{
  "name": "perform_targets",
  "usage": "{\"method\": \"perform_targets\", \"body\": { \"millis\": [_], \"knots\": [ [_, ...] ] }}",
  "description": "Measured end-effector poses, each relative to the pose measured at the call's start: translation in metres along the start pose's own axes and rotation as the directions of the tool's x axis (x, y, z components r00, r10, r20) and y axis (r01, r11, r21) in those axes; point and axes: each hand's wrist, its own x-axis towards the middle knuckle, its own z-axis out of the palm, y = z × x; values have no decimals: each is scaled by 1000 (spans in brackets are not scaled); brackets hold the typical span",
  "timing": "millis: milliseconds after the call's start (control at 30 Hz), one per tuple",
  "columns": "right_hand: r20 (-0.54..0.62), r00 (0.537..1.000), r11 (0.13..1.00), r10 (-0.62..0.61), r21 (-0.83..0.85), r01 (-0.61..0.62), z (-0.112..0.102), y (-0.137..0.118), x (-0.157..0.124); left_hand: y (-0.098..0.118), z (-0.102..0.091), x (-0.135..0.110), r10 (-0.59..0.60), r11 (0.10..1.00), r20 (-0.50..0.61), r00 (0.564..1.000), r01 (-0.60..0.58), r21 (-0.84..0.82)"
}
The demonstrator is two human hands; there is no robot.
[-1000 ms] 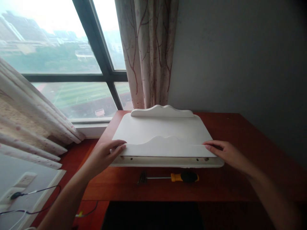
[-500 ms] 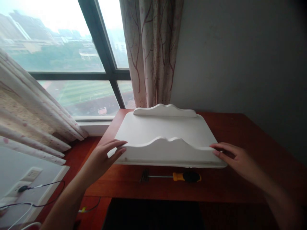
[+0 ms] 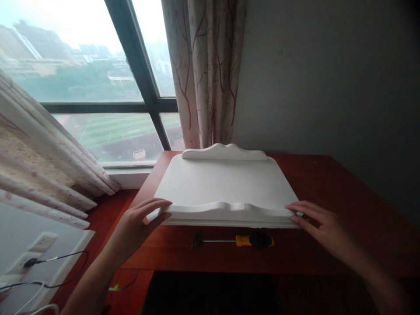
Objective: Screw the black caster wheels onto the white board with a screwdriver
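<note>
A flat white wooden panel (image 3: 226, 183) with a wavy rail on its far edge lies on a red-brown table (image 3: 328, 183). A second white wavy rail (image 3: 226, 210) stands along the panel's near edge. My left hand (image 3: 139, 223) grips the rail's left end, thumb below and fingers on top. My right hand (image 3: 320, 221) holds the right end with fingers curved over the corner. A screwdriver (image 3: 244, 240) with a yellow and black handle rests on the table just in front of the panel, between my hands.
A grey wall rises behind the table. Patterned curtains (image 3: 205, 74) hang at the back left beside a large window. A wall socket (image 3: 31, 258) with a dark cable sits at lower left. A dark shape lies below the table's near edge.
The near wavy rail went from lying back on the panel to standing along its front edge, covering the edge's holes. Both hands moved slightly toward me with it.
</note>
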Motion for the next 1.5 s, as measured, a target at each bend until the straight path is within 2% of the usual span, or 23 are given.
{"method": "perform_targets", "body": {
  "millis": [200, 533, 900, 1233, 1400, 1500],
  "knots": [
    [-8, 1000, 1000, -6, 25, 6, 5, 1, -2, -4, 4, -3, -24, 1000, -32, 999, 24, -12],
    [-68, 998, 1000, -16, 19, 17, 13, -2, -5, -10, 12, -11, -89, 995, -17, 996, 88, -39],
    [-221, 973, 998, -61, -26, 56, 31, 1, -14, -6, 22, -17, -108, 991, -75, 991, 101, -92],
    [-285, 957, 997, -56, -64, 40, 42, -4, -19, -3, 26, -21, -121, 986, -109, 987, 107, -126],
    [-324, 937, 981, -128, -183, 71, 53, -2, -23, -4, 25, -18, -103, 989, -91, 991, 92, -116],
    [-399, 894, 953, -205, -290, 89, 58, -7, -27, 0, 27, -21, -73, 995, -137, 988, 64, -72]
  ]
}}
